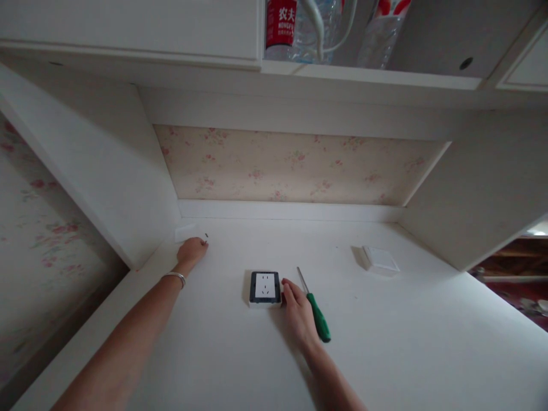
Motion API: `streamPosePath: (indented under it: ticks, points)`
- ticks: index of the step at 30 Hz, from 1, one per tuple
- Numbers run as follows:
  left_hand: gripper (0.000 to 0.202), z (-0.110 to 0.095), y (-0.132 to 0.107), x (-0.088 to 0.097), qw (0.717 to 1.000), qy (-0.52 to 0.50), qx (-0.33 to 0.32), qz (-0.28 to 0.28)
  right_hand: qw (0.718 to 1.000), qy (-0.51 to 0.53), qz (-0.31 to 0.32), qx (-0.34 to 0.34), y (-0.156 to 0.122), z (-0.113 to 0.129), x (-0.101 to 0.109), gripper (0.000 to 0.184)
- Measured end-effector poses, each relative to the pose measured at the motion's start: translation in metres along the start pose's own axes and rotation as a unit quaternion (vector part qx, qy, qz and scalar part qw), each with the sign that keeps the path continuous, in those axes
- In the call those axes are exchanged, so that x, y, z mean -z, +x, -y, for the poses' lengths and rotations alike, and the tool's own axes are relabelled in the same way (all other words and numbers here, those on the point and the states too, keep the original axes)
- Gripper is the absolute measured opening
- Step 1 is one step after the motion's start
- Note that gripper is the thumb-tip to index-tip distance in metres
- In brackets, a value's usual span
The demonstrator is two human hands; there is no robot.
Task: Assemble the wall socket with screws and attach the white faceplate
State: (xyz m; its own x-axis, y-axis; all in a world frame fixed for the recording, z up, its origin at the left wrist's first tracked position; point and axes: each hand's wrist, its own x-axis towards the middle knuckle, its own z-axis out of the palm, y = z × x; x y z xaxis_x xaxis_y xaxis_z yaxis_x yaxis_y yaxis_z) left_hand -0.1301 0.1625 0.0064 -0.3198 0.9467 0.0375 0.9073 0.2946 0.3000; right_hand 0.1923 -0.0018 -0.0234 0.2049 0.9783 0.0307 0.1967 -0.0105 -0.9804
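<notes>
My left hand [192, 253] reaches to the back left of the white desktop. Its fingertips pinch together around what looks like a small dark screw [205, 242], and a second small screw [206, 234] lies just beyond. A power socket [265, 287] with a white face, dark surround and white box base lies face up in the middle. Close against its right edge is my right hand [298, 310], fingers curled; whatever they may hold is hidden. Right beside that hand lies a screwdriver [318, 317] with a green handle, its metal shaft pointing away from me.
Behind my left hand lies a flat translucent white piece [186, 232]. A small clear-and-white box [381, 260] sits to the right on the desktop [411, 342]. Overhead, a shelf [368, 74] holds bottles [280, 25] and a white cable [317, 28]. Side panels [462, 188] bound the desk.
</notes>
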Motion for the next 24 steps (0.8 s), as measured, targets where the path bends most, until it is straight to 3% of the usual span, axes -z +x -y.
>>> streamPosePath:
  ticks: [4, 9, 12, 16, 17, 19, 24]
  points:
    - [0.018, -0.007, -0.003, -0.004, 1.000, -0.025, -0.001, -0.009, 1.000, 0.001, 0.006, -0.006, 0.000, 0.001, 0.000, 0.045]
    - [0.013, -0.021, -0.018, -0.003, 0.992, -0.105, -0.051, -0.041, 1.000, 0.014, -0.001, -0.012, -0.002, 0.003, 0.002, 0.046]
    - [0.011, -0.031, -0.040, -0.002, 0.980, -0.178, -0.084, -0.038, 0.999, 0.025, -0.001, -0.019, -0.001, 0.004, 0.001, 0.046]
    - [0.025, -0.047, -0.089, -0.003, 0.956, -0.273, -0.111, -0.014, 0.998, 0.056, 0.000, -0.030, -0.001, 0.003, -0.001, 0.047]
    - [0.030, -0.050, -0.103, -0.003, 0.945, -0.304, -0.121, -0.007, 0.998, 0.062, -0.003, -0.032, -0.001, 0.003, -0.001, 0.048]
    - [0.040, -0.057, -0.129, -0.004, 0.887, -0.441, -0.132, 0.024, 0.997, 0.068, -0.012, -0.034, -0.002, 0.004, -0.002, 0.047]
    - [0.042, -0.067, -0.165, -0.011, 0.851, -0.507, -0.121, 0.062, 0.997, 0.063, -0.023, -0.024, -0.005, 0.006, -0.002, 0.045]
